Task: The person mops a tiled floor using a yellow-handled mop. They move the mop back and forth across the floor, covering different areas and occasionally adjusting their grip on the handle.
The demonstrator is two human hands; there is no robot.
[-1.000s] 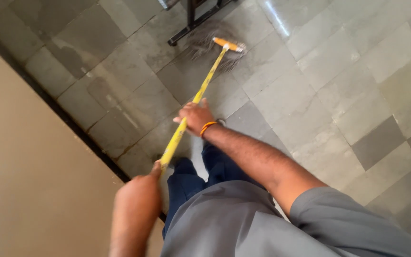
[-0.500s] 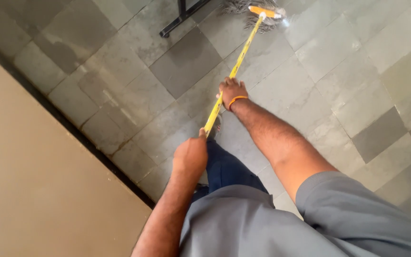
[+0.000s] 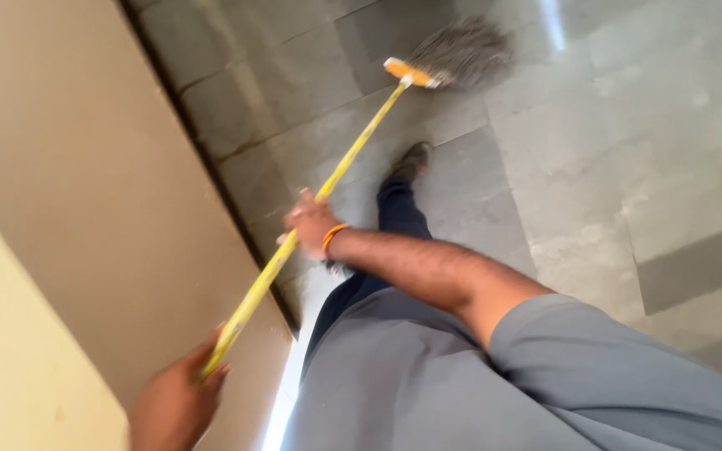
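A mop with a long yellow handle (image 3: 353, 154) slants from the lower left to the upper middle of the head view. Its orange-and-white head holds grey strands (image 3: 461, 54) that lie on the wet grey tiled floor (image 3: 612, 167). My right hand (image 3: 311, 224), with an orange band on the wrist, grips the handle halfway along. My left hand (image 3: 179, 399) grips the handle's lower end, close to the wall. The picture is blurred by motion.
A beige wall (image 3: 68, 225) with a dark skirting strip (image 3: 211, 175) runs along the left. My dark trouser leg and shoe (image 3: 411, 159) step forward on the tiles. Darker grey tiles (image 3: 683, 271) break the pattern at the right.
The black metal stand at the top has left the view. The mop head has swung left toward the wall, and the view has turned so the wall fills more of the left side.
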